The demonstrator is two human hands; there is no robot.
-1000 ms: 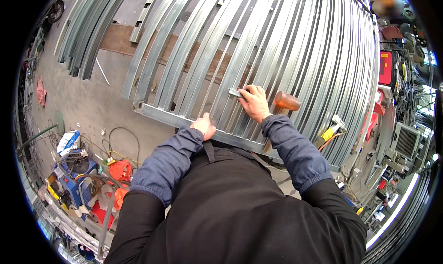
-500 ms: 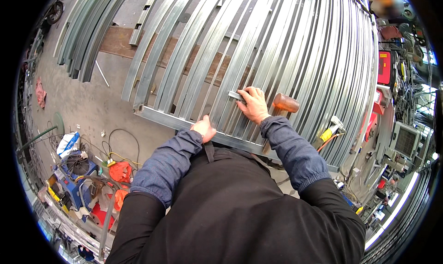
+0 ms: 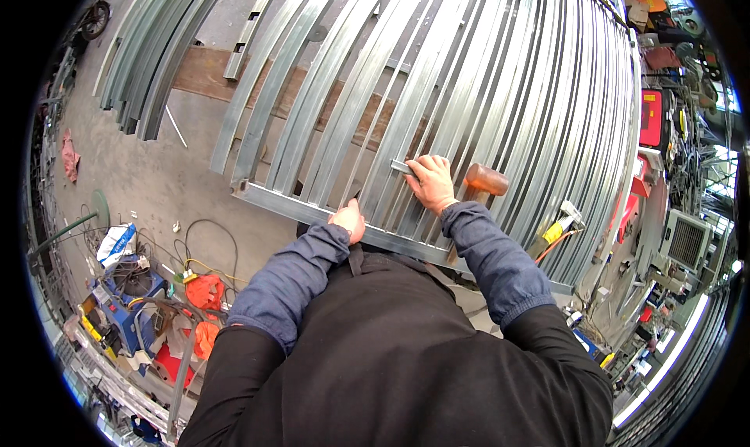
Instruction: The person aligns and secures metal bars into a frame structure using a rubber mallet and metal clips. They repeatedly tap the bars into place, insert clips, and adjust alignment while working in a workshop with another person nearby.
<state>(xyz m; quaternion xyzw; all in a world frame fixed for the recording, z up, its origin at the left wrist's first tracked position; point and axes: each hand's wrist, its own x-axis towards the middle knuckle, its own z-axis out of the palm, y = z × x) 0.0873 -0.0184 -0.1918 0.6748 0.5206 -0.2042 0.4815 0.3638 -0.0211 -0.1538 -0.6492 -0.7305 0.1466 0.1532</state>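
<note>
Long silvery metal bars (image 3: pixel 291 154) lie side by side across a frame, their near ends along a metal rail (image 3: pixel 289 206). My right hand (image 3: pixel 431 183) grips a short metal piece (image 3: pixel 402 167) that rests across the bars. At the rail, by the near end of a thin strip, my left hand (image 3: pixel 349 220) is closed; its fingertips are partly hidden, so what they hold cannot be made out. Just right of my right hand, a mallet (image 3: pixel 486 180) with a brownish cylindrical head lies on the bars.
A hammer-like tool with a yellow grip (image 3: pixel 553 232) lies on the bars at right. More loose bars (image 3: pixel 160 64) stand at far left. A blue machine (image 3: pixel 125 314), cables and orange bags (image 3: pixel 205 291) sit on the floor at lower left. Red equipment (image 3: pixel 653 119) is at right.
The whole view has shifted slightly. Both hands keep nearly the same places on the bars and rail, and the short metal piece is still in my right hand.
</note>
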